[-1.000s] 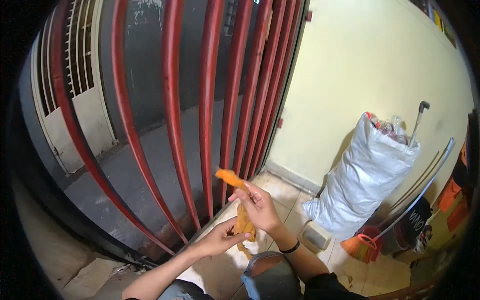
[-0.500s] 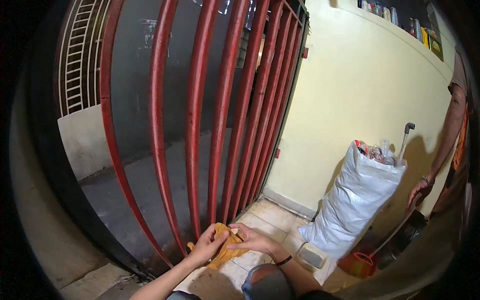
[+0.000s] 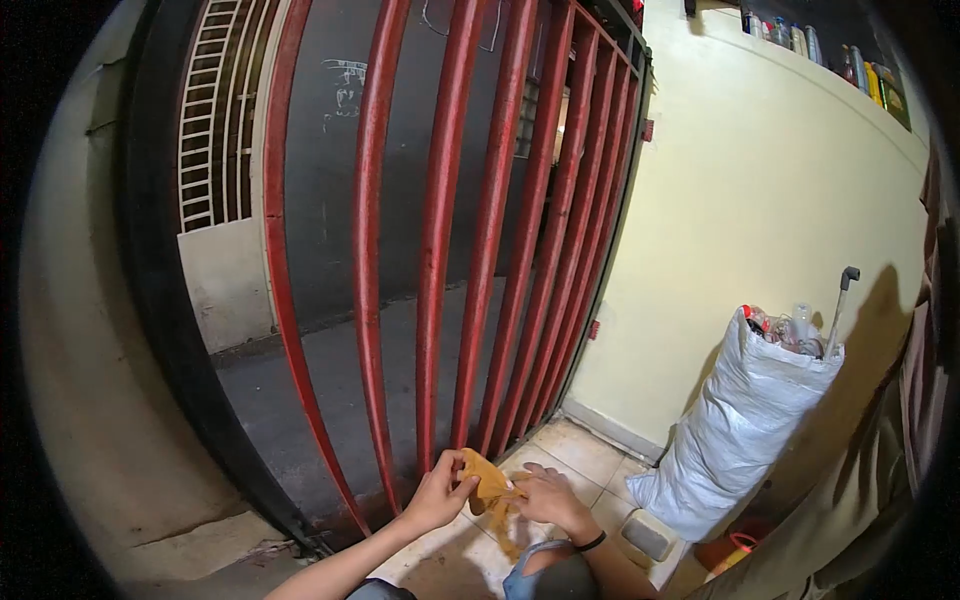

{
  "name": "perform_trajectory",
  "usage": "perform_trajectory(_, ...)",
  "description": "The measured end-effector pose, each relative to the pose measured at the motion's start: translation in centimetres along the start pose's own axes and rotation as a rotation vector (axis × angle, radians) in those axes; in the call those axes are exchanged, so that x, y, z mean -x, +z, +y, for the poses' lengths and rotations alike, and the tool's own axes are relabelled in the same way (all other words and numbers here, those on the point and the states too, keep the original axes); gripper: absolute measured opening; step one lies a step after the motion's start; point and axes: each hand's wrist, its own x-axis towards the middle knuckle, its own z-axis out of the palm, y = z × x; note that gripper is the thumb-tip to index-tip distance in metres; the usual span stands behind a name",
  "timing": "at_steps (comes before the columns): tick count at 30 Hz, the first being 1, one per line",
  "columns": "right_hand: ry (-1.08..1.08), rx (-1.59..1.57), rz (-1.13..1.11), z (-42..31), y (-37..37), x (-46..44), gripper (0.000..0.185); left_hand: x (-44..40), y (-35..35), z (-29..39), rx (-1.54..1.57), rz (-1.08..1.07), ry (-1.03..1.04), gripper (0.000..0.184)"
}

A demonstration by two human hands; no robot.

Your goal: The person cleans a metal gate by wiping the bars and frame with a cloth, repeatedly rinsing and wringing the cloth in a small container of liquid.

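My left hand [image 3: 441,496] pinches the upper left edge of a mustard-yellow cloth [image 3: 486,482] between thumb and fingers. On the cloth's right side lies my right hand [image 3: 552,498], its fingers bent onto the fabric and a dark band round the wrist. A small white spot shows by the right fingertips; I cannot make out what it is. Part of the cloth hangs down between the hands, above the tiled floor [image 3: 573,443] and in front of my knees. The red barred gate [image 3: 432,260] stands just beyond the hands.
A white woven sack [image 3: 715,440] stuffed with plastic bottles leans at the yellow wall [image 3: 770,170]. A shallow tub [image 3: 648,537] sits by its base. A red-orange object [image 3: 733,550] is partly behind hanging fabric [image 3: 860,490] at right. Bottles [image 3: 800,40] line a high ledge.
My view has swung left. The right hand has turned palm down over the cloth, which now hangs lower. The other person's arm and the stick they held are out of sight.
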Motion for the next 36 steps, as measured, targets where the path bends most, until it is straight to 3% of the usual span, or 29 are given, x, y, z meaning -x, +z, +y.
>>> perform_trajectory(2, 0.022, 0.151, 0.135, -1.2, -2.1, 1.5, 0.048, -0.1, -0.2, -0.6, -0.050, 0.058, 0.071, 0.039)
perform_trajectory(4, -0.035, 0.258, 0.323, -0.2, -2.3, 1.7, 0.042, 0.1, -0.5, -0.7, -0.109, 0.178, -0.055, 0.047)
perform_trajectory(5, 0.012, -0.201, 0.098, 0.8, -2.3, 0.6, 0.038, 0.3, -0.4, -1.1, -0.280, 0.210, 0.042, 0.058)
perform_trajectory(6, 0.063, -0.650, -0.142, 1.3, -2.3, 0.0, 0.033, 0.4, -0.2, -1.3, -0.321, 0.190, 0.221, 0.056)
perform_trajectory(8, -0.080, -0.669, -0.069, 1.1, -1.2, -0.1, 0.025, 0.4, 0.4, 0.1, -0.510, 0.085, 0.214, 0.056)
perform_trajectory(9, -0.156, -0.990, -0.121, 0.8, -1.0, 0.0, 0.027, 0.5, 0.8, 1.4, -0.456, 0.065, 0.028, 0.063)
perform_trajectory(10, -0.234, -1.307, -0.170, 0.5, -0.9, -0.1, 0.031, 0.5, 1.1, 1.2, -0.462, 0.069, 0.032, 0.063)
perform_trajectory(12, -0.291, -1.378, -0.130, 0.3, 0.5, -0.7, 0.037, 0.0, 2.1, -1.0, -0.544, 0.120, 0.076, 0.070)
perform_trajectory(13, -0.338, -1.453, -0.094, 0.3, 0.5, -0.8, 0.044, -0.8, 1.7, -1.3, -0.345, -0.060, -0.083, 0.068)
perform_trajectory(14, -0.341, -1.454, -0.084, 0.5, 0.2, -0.6, 0.044, -0.7, 1.7, -1.7, -0.350, -0.065, -0.076, 0.068)
perform_trajectory(16, -0.401, -1.508, -0.285, 0.6, -0.7, 0.0, 0.054, -0.1, 1.9, -1.4, 0.310, -0.419, -0.331, 0.068)
perform_trajectory(18, -0.398, -1.520, -0.253, 1.1, -0.8, 0.3, 0.049, -0.6, 2.1, -1.0, 0.321, -0.433, -0.323, 0.064)
perform_trajectory(20, -0.236, -1.215, -0.181, 2.4, -0.9, 0.4, 0.043, -0.6, 2.3, -1.0, 0.362, -0.448, -0.316, 0.059)
perform_trajectory(24, -0.136, -1.279, -0.098, 5.7, 1.7, -0.8, 0.034, -1.6, 2.4, -2.3, 0.321, -0.460, -0.441, 0.051)
perform_trajectory(25, -0.062, -1.109, 0.042, 7.4, 2.7, -1.4, 0.030, -1.9, 2.6, -2.3, 0.495, -0.424, -0.459, 0.050)
perform_trajectory(26, -0.060, -1.115, 0.044, 9.1, 3.1, -1.0, 0.030, -2.2, 2.7, -2.4, 0.669, -0.384, -0.477, 0.048)
perform_trajectory(28, 0.216, -1.078, 0.251, 12.0, 3.5, 0.0, 0.039, -2.6, 2.9, -2.3, 0.702, -0.343, -0.509, 0.040)
perform_trajectory(29, 0.218, -1.085, 0.252, 12.0, 3.1, 0.6, 0.039, -3.0, 2.7, -1.8, 0.691, -0.253, -0.541, 0.035)
perform_trajectory(31, 0.461, -1.345, 0.393, 11.8, 1.5, 1.9, 0.059, -4.0, 2.9, 0.4, 0.526, -0.105, -0.612, 0.023)
perform_trajectory(32, 0.466, -1.358, 0.383, 11.5, 1.2, 2.0, 0.059, -5.0, 3.7, -1.3, 0.517, -0.101, -0.625, 0.023)
perform_trajectory(33, 0.408, -1.633, 0.119, 10.9, 1.2, 2.3, 0.071, -6.1, 4.5, -4.3, 0.352, -0.174, -0.562, 0.024)
perform_trajectory(35, 0.367, -1.982, -0.402, 10.1, 1.7, 2.0, 0.102, -7.1, 7.4, -6.9, -0.099, -0.221, -0.183, 0.028)
perform_trajectory(36, 0.372, -1.993, -0.404, 10.4, 3.0, 1.9, 0.102, -7.1, 8.8, -4.9, -0.314, -0.229, 0.005, 0.030)
